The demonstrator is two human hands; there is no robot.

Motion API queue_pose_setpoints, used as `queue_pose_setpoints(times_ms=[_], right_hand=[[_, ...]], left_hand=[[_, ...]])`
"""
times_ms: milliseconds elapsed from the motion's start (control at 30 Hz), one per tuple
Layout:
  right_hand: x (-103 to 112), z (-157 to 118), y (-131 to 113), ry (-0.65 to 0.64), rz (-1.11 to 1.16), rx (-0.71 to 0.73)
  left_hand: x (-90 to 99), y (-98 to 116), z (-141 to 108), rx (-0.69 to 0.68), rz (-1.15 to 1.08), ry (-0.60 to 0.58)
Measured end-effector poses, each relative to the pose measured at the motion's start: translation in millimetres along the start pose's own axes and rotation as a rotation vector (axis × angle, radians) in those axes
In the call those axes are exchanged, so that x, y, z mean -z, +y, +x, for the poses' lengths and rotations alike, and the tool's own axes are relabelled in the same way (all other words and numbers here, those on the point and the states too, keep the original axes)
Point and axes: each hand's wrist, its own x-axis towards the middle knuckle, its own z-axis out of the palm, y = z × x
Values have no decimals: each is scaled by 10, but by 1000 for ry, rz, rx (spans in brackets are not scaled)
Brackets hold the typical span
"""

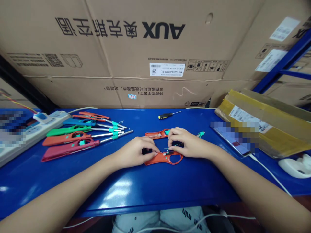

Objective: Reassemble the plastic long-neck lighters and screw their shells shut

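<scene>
An orange lighter casing half [157,158] with a finger loop lies flat on the blue table. My left hand [136,150] holds its left end between thumb and fingers. Over the middle of this half, my right hand [186,142] is closed in a pinch at a thin pale wire [167,150]. Just behind lies a second orange lighter piece [155,134] with metal inside, partly covered by my right hand. A teal tip [201,134] sticks out beyond my right hand; what joins it is hidden.
Several assembled long-necked lighters [73,139] lie fanned out at the left, beside a white power strip [36,129]. Behind is a screwdriver [167,115]. To the right are a phone [230,139] on a cable, a taped carton [264,123] and a white case [295,165]. Large cardboard boxes [136,55] stand behind.
</scene>
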Motion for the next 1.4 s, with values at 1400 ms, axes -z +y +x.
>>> queue_pose_setpoints(times_ms=[1400], right_hand=[[415,-52,298,-146,-31,-331]], left_hand=[[151,-303,8,177,408,252]])
